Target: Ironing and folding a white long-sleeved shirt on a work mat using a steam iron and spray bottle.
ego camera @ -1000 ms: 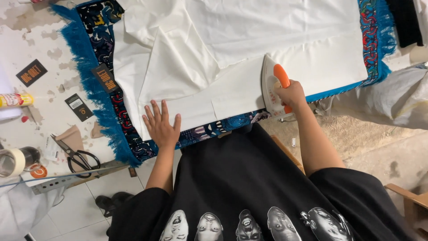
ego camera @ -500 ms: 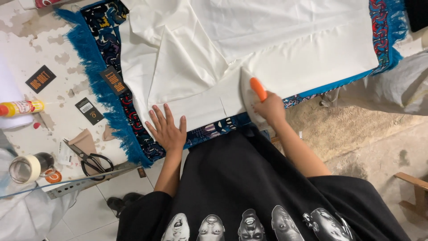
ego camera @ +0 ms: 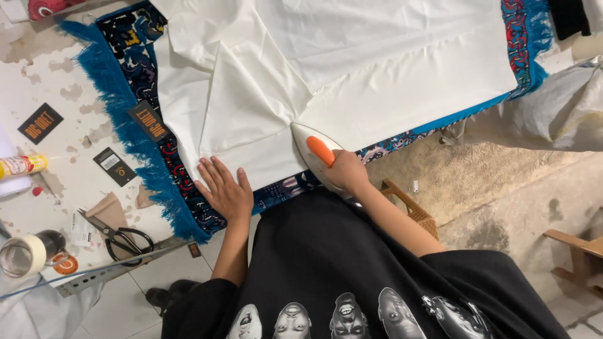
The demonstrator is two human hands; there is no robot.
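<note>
Iron [ego camera: 312, 154], white with an orange handle, rests on white fabric [ego camera: 352, 69] near the desk's [ego camera: 56, 125] front edge, its long axis diagonal and its pointed tip aimed up-left toward a fold. The right hand [ego camera: 347, 172] is closed around the handle. The left hand [ego camera: 224, 190] lies flat, fingers spread, pressing the fabric's lower edge over a blue fringed patterned cloth [ego camera: 135, 135]. Scissors [ego camera: 122, 237] and a tape roll [ego camera: 24, 254] lie well left.

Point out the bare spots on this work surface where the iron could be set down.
The widest free patch is the flat white fabric beyond the iron, toward the right blanket fringe. Bare tabletop lies left of the blue fringe, above the tags. The near left corner is crowded: scissors, tape roll, bottle.
</note>
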